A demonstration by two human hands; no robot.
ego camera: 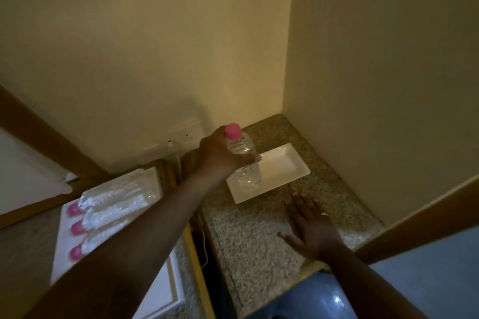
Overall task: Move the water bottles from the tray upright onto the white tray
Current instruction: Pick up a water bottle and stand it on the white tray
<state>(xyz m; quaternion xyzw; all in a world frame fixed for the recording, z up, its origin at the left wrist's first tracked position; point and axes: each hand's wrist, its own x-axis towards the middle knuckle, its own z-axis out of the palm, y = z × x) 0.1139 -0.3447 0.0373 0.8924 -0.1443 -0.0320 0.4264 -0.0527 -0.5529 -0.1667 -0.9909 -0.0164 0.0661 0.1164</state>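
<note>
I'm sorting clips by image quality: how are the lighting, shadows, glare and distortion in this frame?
Head view: dim, warm light, brightest on the wall behind the white tray; the left hand gripping the bottle casts a soft shadow on the wall; a glare spot shows on the blue floor; wide-angle bending curves the wooden edges; the lying bottles look soft and washed out; the right hand stays dark.

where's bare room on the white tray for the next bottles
The white tray is bare from the held bottle out to its far right end. The near left end is taken by that bottle and the left hand. The granite counter between tray and right hand is also bare.
</note>
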